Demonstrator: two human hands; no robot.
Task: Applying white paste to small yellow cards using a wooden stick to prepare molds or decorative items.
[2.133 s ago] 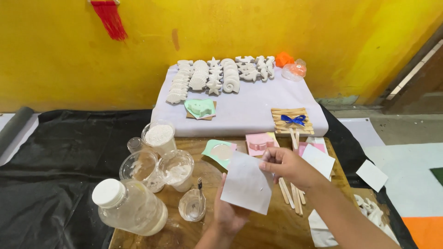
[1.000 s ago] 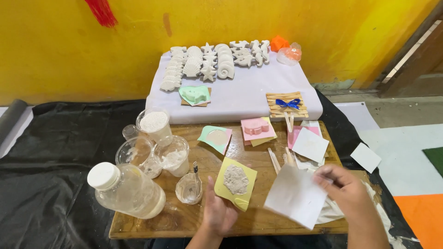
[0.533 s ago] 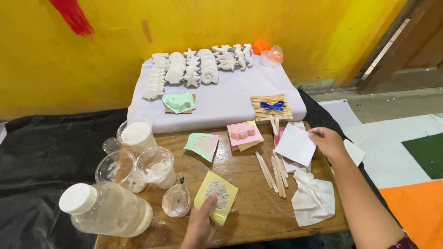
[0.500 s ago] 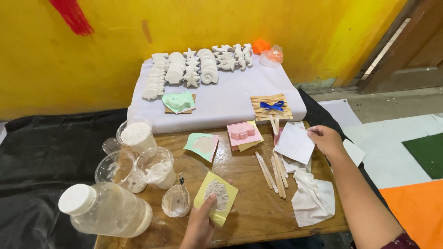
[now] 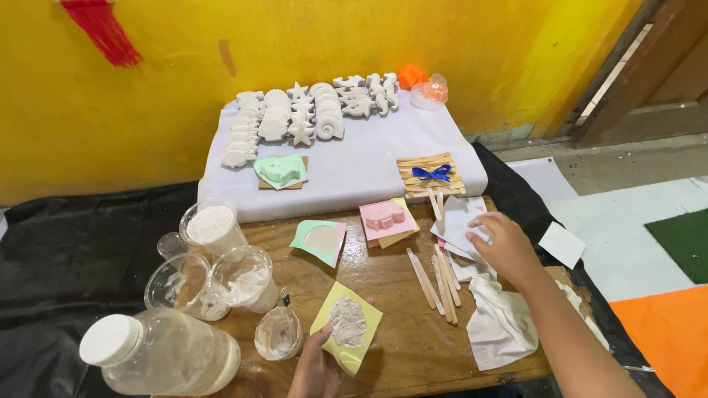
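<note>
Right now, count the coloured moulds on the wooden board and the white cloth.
4. A green mould lies on the white cloth; a mint one, a pink one and a yellow one, under the left hand, lie on the board. More may be hidden under the papers.

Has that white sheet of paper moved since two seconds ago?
Yes. The white paper went from over the yellow mould rightward to beside the wooden sticks; the right hand rests on it.
</note>
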